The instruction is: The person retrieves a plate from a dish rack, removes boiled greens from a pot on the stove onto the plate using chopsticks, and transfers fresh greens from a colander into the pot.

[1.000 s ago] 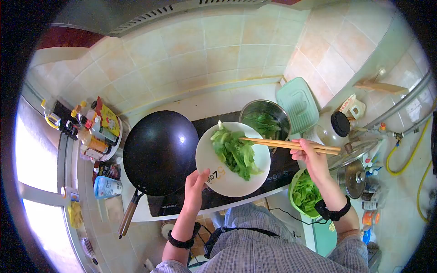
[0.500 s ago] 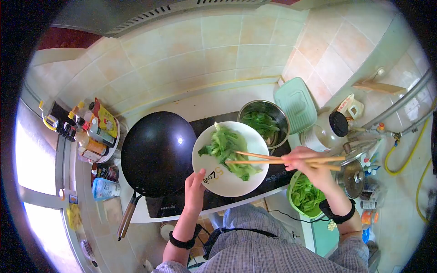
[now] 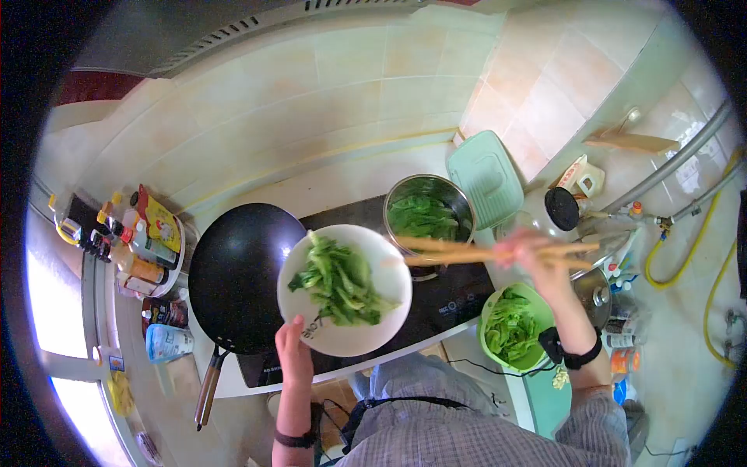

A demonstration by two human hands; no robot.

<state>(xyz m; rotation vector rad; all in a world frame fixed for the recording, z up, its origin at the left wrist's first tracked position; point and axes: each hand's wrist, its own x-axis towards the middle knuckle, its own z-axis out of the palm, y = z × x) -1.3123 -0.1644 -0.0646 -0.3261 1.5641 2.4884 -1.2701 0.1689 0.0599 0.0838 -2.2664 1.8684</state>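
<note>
My left hand (image 3: pixel 293 354) grips the near rim of a white plate (image 3: pixel 366 335), its thumb on top and its other fingers hidden below. Leafy greens (image 3: pixel 338 280) lie in a heap on the plate, which hangs over the stove and overlaps the wok's right edge. In my right hand (image 3: pixel 529 253), closed and slightly blurred, is a pair of wooden chopsticks (image 3: pixel 451 251). Their tips point left, close to the plate's right rim and apart from the greens. Behind them, a steel pot (image 3: pixel 467 198) on the stove holds more greens (image 3: pixel 424 218) in liquid.
A black wok (image 3: pixel 233 272) sits on the left of the black cooktop (image 3: pixel 459 300). A green basin (image 3: pixel 486 331) of leaves stands at the right, near a lidded pot (image 3: pixel 595 300). Bottles (image 3: pixel 148 241) crowd the left side; a pale green lid (image 3: pixel 486 179) lies behind the pot.
The plate with its greens has shifted left, toward the wok. The chopsticks have come off the greens and now hover between the plate and the steel pot. The view has also shifted.
</note>
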